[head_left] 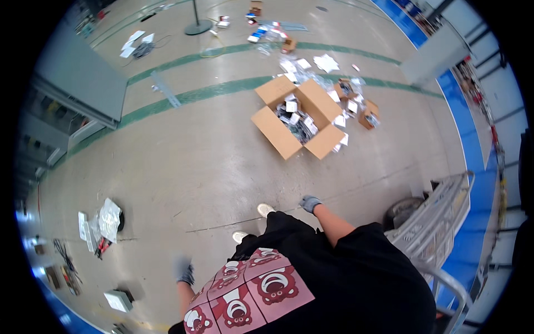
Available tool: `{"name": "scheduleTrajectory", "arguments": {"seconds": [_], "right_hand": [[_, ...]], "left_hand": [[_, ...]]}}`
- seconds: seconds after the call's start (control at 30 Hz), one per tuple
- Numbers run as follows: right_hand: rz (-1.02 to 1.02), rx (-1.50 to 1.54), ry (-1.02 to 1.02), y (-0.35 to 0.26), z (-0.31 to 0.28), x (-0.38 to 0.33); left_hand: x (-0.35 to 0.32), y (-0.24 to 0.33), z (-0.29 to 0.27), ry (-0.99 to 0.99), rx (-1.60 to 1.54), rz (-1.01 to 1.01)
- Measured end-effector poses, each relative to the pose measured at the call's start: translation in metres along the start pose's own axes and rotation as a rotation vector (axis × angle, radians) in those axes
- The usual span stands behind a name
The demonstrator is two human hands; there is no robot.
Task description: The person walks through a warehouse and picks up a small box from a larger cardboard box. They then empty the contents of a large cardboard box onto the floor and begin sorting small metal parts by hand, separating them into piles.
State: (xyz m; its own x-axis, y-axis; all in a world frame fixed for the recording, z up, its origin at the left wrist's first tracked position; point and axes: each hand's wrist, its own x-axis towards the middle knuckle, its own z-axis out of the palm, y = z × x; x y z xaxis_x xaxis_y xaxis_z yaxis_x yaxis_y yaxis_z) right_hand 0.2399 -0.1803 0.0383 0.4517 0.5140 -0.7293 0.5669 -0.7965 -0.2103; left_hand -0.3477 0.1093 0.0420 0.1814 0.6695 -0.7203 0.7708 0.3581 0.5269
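My right hand (310, 204), in a grey glove, hangs beside my right leg over the floor. Its fingers look loosely curled together, with nothing visible in them. My left hand (184, 270), in a dark striped glove, hangs low on the left and is smeared by motion, so its fingers cannot be made out. Neither hand touches anything. Ahead of me on the floor stands a large open cardboard box (276, 133), its flaps spread outward. Inside lies a heap of small white and dark packets (301, 122).
Small cartons (369, 114), papers (326, 63) and clear plastic lie scattered beyond the box. A metal stepladder (436, 217) stands close on my right. Grey cabinets (83, 83) line the left; plastic wrap (109, 219) and red-handled pliers (102, 246) lie nearer. A round-based pole (198, 26) stands far ahead.
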Motion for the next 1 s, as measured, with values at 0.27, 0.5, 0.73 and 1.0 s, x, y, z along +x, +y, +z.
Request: {"name": "scheduleTrajectory", "arguments": {"seconds": [0.27,0.5,0.73,1.0], "right_hand": [[0.226,0.233,-0.181,0.050,0.085,-0.063],[0.040,0.384,0.125,0.002,-0.006,-0.003],[0.046,0.525,0.073,0.028,-0.081,0.021],[0.201,0.648,0.122,0.079,-0.104,0.089]], "left_hand": [[0.077,0.153,0.042,-0.115,-0.048,-0.016],[0.133,0.127,0.080,-0.265,-0.326,0.082],[0.077,0.302,0.104,-0.267,-0.049,0.137],[0.108,0.365,0.135,-0.310,0.130,0.113]]}}
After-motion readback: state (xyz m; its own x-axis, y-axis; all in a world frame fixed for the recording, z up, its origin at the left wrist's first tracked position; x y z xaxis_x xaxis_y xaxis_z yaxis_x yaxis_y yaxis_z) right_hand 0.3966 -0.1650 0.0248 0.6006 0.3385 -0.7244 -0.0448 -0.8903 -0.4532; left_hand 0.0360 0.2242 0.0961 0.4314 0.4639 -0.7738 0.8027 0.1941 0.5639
